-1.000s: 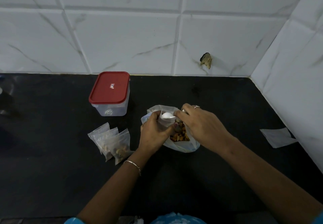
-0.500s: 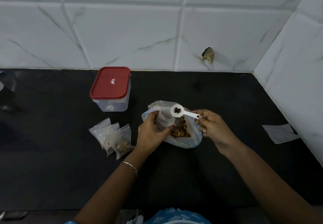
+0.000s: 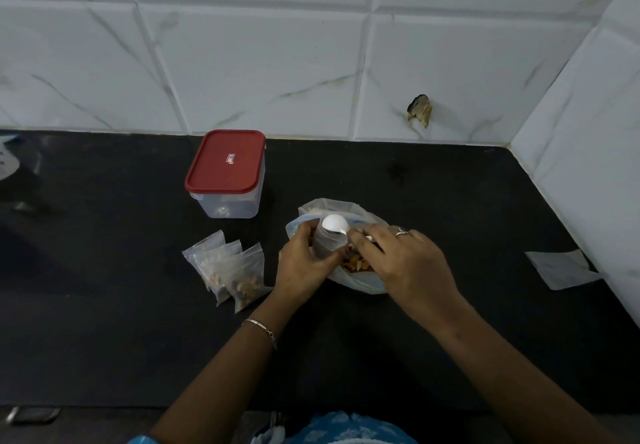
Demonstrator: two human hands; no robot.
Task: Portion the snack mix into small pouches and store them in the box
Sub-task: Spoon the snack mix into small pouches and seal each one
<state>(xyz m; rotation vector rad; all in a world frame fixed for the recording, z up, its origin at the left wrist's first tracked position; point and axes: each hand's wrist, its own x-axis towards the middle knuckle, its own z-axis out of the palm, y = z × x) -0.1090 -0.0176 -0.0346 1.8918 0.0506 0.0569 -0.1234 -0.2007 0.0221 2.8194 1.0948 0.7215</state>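
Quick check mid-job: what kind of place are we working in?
Most likely a home kitchen: a black countertop meets white marble-look wall tiles in a corner, with a red-lidded storage box and filled snack pouches on it.

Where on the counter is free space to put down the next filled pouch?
Bare counter lies left of the filled pouches, and between the snack bag and the paper scrap. Crowded: between box, pouches and left hand.

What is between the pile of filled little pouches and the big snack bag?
In the head view, the left hand is there, gripping a small pouch against the big bag, with dark counter beneath.
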